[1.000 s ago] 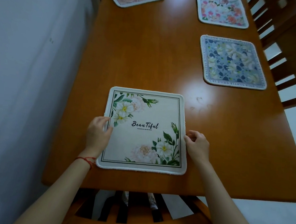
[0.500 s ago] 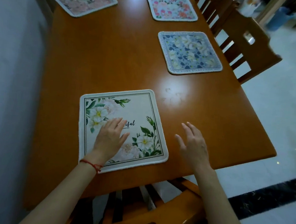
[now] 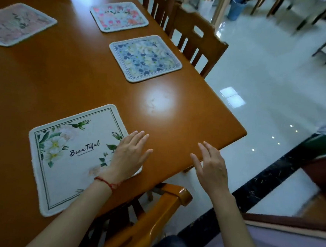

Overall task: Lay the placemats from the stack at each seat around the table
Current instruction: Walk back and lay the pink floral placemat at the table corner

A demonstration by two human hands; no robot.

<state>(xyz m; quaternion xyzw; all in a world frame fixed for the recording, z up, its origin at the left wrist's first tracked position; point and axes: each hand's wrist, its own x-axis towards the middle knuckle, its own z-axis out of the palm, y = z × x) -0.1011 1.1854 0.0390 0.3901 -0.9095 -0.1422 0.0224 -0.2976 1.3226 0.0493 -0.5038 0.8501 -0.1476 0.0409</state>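
A cream placemat (image 3: 69, 155) printed with white flowers and the word "BeauTiful" lies flat near the front edge of the wooden table (image 3: 69, 72). My left hand (image 3: 129, 155) is over the mat's right edge with straight fingers, holding nothing. My right hand (image 3: 211, 167) hovers open over the table's front right corner, apart from the mat. Farther along the right side lie a blue floral placemat (image 3: 145, 58) and a pink floral placemat (image 3: 119, 16). A pale pink placemat (image 3: 18, 24) lies at the far left.
A wooden chair (image 3: 152, 215) is tucked under the table edge right in front of me. Two more wooden chairs (image 3: 195, 35) stand along the table's right side. Shiny white floor (image 3: 267, 76) spreads to the right, with a dark strip (image 3: 266, 180) and furniture beyond.
Both hands have let go of the cream mat's sides. My left hand slid to its right edge and my right hand moved out over the table corner. My view swung right.
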